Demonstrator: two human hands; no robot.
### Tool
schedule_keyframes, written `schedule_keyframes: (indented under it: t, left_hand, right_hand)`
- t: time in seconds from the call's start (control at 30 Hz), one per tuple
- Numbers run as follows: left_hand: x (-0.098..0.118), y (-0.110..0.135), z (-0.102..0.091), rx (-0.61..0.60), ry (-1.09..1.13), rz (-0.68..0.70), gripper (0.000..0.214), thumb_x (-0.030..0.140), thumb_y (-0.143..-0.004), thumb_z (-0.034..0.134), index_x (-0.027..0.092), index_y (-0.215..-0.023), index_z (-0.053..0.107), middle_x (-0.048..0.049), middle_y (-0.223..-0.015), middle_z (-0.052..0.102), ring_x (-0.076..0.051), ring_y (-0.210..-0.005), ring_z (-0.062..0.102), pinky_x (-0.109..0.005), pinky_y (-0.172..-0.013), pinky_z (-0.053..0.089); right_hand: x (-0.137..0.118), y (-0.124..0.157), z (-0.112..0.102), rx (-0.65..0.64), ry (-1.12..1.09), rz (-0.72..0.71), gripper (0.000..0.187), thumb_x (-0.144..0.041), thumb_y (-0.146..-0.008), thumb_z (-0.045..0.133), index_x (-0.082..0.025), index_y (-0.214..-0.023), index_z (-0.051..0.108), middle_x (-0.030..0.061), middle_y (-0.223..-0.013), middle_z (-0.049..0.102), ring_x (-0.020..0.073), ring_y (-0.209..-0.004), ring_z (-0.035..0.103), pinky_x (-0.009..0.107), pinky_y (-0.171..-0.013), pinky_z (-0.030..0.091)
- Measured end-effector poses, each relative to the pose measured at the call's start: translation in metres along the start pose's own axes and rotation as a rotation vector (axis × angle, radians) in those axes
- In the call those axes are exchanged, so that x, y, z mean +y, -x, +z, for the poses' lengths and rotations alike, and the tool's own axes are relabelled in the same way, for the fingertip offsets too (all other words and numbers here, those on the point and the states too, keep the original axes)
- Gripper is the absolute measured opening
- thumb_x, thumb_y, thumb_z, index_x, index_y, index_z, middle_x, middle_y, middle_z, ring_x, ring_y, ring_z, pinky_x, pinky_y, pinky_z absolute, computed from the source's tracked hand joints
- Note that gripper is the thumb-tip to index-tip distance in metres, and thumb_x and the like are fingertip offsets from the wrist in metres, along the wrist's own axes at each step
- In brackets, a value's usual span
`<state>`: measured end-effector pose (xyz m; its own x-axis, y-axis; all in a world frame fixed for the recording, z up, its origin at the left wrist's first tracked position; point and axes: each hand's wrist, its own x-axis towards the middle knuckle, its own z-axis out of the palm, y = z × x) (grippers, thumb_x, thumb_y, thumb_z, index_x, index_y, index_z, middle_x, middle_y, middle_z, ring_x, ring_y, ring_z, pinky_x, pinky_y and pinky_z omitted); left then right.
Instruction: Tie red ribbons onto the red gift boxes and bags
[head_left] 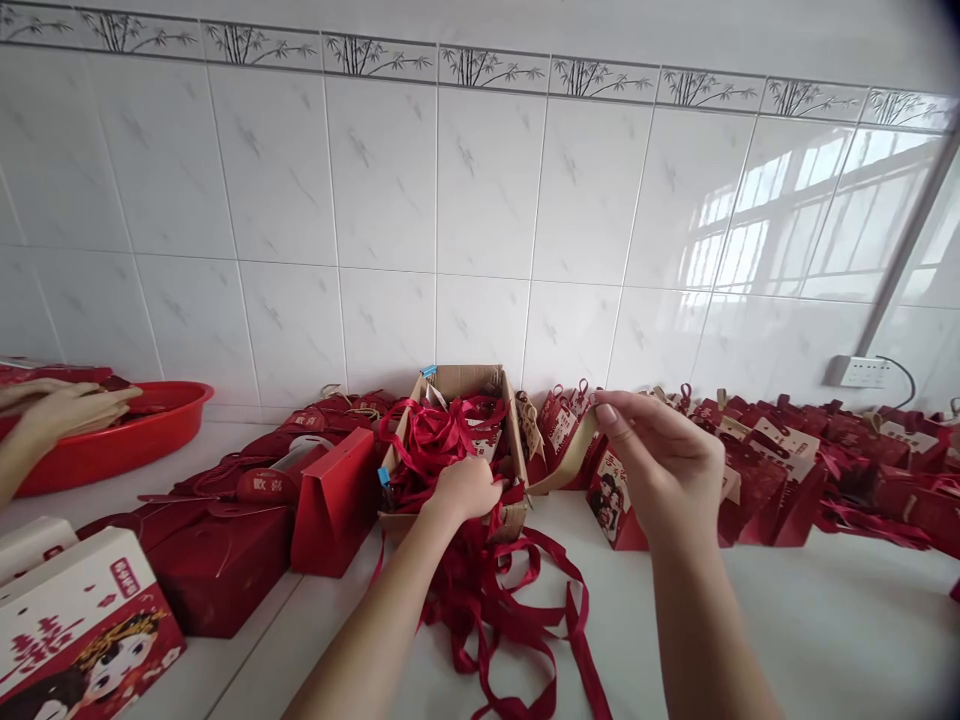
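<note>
My left hand is closed over the front of an open cardboard box full of tangled red ribbon. Its fingertips are hidden, so what they grip does not show. Thumb and forefinger of my right hand pinch the upper end of a pale gold ribbon strip, raised to the right of the box. The strip curves down and leftward to the box's right side, near my left hand. More red ribbon spills from the box's front onto the white tabletop.
Dark red gift boxes and an upright red box stand left; a printed box is nearer. Rows of small gift bags line the right. Another person's hands are over a red basin. A tiled wall stands behind.
</note>
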<state>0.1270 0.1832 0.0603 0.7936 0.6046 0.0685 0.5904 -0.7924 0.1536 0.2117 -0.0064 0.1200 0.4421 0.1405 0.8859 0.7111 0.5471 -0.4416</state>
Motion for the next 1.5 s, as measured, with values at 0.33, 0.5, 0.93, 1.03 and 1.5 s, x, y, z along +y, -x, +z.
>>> schedule_keyframes:
  t: [0.33,0.5,0.93,1.03,1.5]
  left_hand:
    - [0.002,0.000,0.004,0.141,0.012,0.144,0.026,0.014,-0.074,0.061,0.019,-0.100,0.060,-0.0090,-0.125,0.056,-0.028,-0.122,0.046,-0.047,-0.105,0.034]
    - [-0.001,-0.005,0.015,0.056,0.059,0.146,0.080,0.017,-0.065,0.060,0.019,-0.141,0.034,-0.0123,-0.157,0.019,-0.032,-0.145,0.016,-0.048,-0.115,0.020]
    - [-0.008,-0.010,0.021,-0.080,0.074,-0.041,0.089,0.032,-0.067,0.057,0.024,-0.149,0.023,-0.0132,-0.159,-0.004,-0.044,-0.142,-0.010,-0.069,-0.108,0.002]
    - [-0.007,-0.011,0.022,-0.058,0.066,-0.061,0.099,0.030,-0.066,0.057,0.014,-0.151,0.010,-0.0199,-0.157,-0.009,-0.041,-0.143,-0.010,-0.065,-0.110,0.001]
    - [-0.005,-0.015,0.022,0.113,0.095,-0.183,0.086,0.026,-0.069,0.058,0.000,-0.142,0.023,-0.0308,-0.154,0.012,-0.040,-0.144,0.012,-0.059,-0.111,0.017]
  right_hand:
    - [0.000,0.000,-0.001,0.003,-0.018,0.007,0.012,-0.021,-0.081,0.069,-0.026,-0.091,0.074,0.0026,-0.086,0.073,0.0183,-0.081,0.069,0.033,-0.073,0.058]
    - [-0.003,0.001,-0.002,0.007,-0.028,-0.005,0.014,-0.020,-0.081,0.069,-0.027,-0.092,0.075,0.0022,-0.087,0.073,0.0184,-0.082,0.070,0.034,-0.077,0.058]
    - [-0.006,0.001,-0.004,0.011,-0.012,-0.008,0.013,-0.020,-0.081,0.070,-0.026,-0.091,0.075,0.0021,-0.085,0.073,0.0181,-0.080,0.069,0.032,-0.071,0.057]
    - [-0.005,0.001,-0.004,0.011,-0.005,-0.011,0.013,-0.022,-0.081,0.069,-0.025,-0.092,0.075,0.0032,-0.086,0.073,0.0191,-0.080,0.069,0.033,-0.072,0.058]
    - [-0.008,0.001,-0.003,0.004,-0.028,-0.008,0.015,-0.019,-0.081,0.069,-0.027,-0.092,0.075,0.0020,-0.085,0.073,0.0178,-0.080,0.069,0.032,-0.072,0.056]
